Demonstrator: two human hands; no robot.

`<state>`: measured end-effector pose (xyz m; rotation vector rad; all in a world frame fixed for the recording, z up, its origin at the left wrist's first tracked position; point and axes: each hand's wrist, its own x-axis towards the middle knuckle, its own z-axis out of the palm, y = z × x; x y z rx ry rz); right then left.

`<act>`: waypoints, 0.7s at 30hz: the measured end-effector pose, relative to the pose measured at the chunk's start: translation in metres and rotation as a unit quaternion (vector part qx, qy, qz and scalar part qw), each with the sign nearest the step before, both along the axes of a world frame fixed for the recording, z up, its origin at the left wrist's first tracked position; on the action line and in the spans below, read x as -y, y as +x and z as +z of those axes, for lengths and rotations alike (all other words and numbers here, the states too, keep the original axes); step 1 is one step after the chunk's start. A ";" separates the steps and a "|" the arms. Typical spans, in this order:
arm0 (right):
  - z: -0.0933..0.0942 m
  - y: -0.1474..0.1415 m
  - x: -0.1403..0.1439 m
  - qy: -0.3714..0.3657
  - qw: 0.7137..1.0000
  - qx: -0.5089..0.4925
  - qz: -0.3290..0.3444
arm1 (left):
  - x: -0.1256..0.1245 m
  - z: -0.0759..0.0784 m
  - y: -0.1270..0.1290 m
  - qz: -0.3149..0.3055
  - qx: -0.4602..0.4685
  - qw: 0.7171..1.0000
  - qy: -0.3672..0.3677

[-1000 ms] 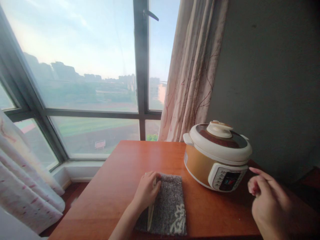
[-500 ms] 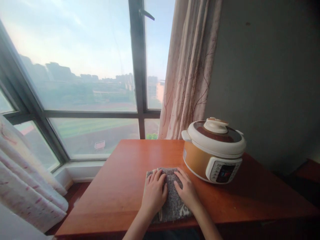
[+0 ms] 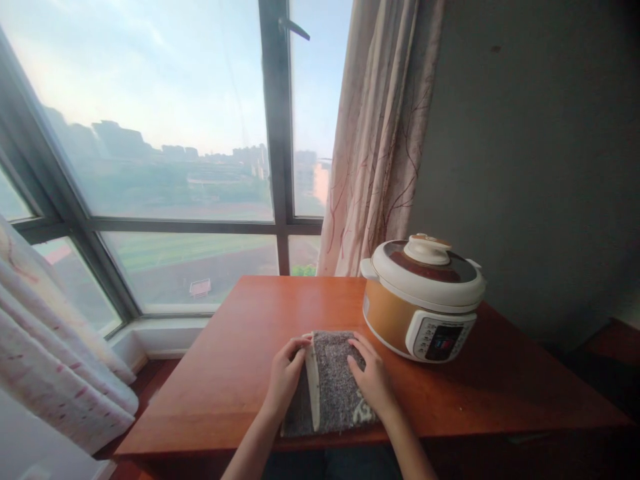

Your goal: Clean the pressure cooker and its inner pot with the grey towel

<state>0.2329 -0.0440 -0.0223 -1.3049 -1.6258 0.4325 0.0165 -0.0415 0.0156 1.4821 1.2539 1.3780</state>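
Note:
A folded grey fuzzy mat [image 3: 337,383] with a cream edge strip and a pale pattern near its lower right corner lies close to the table's front edge. At its upper left corner my left hand [image 3: 285,373] pinches the cream edge between thumb and fingers. Part of the mat spreads out beneath my left wrist. My right hand [image 3: 374,380] rests along the mat's right side, fingers stretched out and thumb apart, its fingertips touching the top surface.
A white and gold electric cooker [image 3: 423,300] with a lid stands on the reddish wooden table [image 3: 200,393], right of the mat. Behind are a large window [image 3: 185,225], a patterned curtain [image 3: 375,133] and a grey wall [image 3: 525,167]. Another curtain [image 3: 55,360] hangs at the left.
My left hand has moved left, from lying flat on the mat to pinching its edge. The cream strip now shows fully and the mat reaches further left. My right hand stays nearly in place.

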 end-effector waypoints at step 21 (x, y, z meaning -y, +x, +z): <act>0.019 -0.001 0.092 0.017 0.985 0.120 0.120 | 0.063 0.029 -0.011 -0.238 -0.395 0.881 0.105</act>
